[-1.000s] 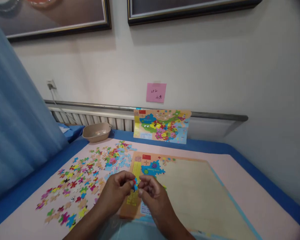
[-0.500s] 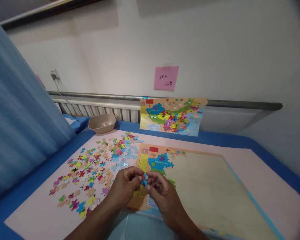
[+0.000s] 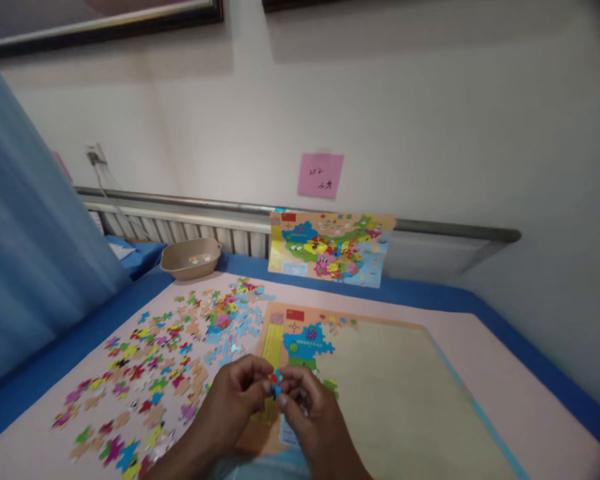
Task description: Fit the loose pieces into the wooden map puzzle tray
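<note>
Between the fingertips of both my hands is a small blue and red puzzle piece [image 3: 277, 383], partly hidden by the fingers. My left hand [image 3: 233, 400] pinches it from the left, with the fingers closed. From the right, my right hand [image 3: 313, 413] grips its other side between thumb and fingers. Both hands hover over the lower left part of the puzzle board [image 3: 380, 380]. Joined pieces fill the board's left side, including a blue map region [image 3: 307, 343]; its beige base shows elsewhere.
Loose puzzle pieces [image 3: 155, 363] lie scattered over the pink sheet at the left. A beige basin [image 3: 191, 260] with a few pieces stands behind them. The reference map [image 3: 330, 250] leans upright against the wall rail [image 3: 455, 230]. A blue curtain [image 3: 35, 253] hangs at the left.
The camera view has tilted up and shifted slightly right, so everything sits lower and further left. Both hands keep holding the piece in nearly the same pose.
</note>
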{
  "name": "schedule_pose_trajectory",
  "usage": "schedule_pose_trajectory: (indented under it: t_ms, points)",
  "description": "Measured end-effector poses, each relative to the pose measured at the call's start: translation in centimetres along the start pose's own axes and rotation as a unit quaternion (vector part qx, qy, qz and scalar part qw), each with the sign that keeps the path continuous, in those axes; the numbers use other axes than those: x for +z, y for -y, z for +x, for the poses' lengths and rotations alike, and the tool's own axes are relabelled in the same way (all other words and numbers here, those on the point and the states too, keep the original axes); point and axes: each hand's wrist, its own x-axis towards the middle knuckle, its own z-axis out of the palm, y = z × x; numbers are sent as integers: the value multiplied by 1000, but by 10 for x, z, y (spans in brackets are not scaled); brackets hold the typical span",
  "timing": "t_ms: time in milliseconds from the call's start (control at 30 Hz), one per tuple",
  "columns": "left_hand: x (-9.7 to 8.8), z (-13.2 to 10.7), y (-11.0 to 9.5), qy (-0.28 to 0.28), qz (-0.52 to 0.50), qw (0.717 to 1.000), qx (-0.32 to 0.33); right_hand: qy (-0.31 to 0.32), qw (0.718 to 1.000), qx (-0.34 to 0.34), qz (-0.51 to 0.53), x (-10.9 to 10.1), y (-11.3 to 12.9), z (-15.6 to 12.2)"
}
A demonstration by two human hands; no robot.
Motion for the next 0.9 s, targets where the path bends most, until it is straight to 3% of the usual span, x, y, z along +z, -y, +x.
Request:
schedule_pose_trajectory:
  t_ms: [233,633,900]
  points:
    - [-3,5,13,21,-17,1000,-6,3,998,-13,-60,-3,-8,-2]
    - [-2,4,20,13,-54,998,-14,32,996,-24,-78,-6,-11,-2]
    - [-4,2,19,40,-55,998,-20,32,995,-24,-94,-7,-6,-2]
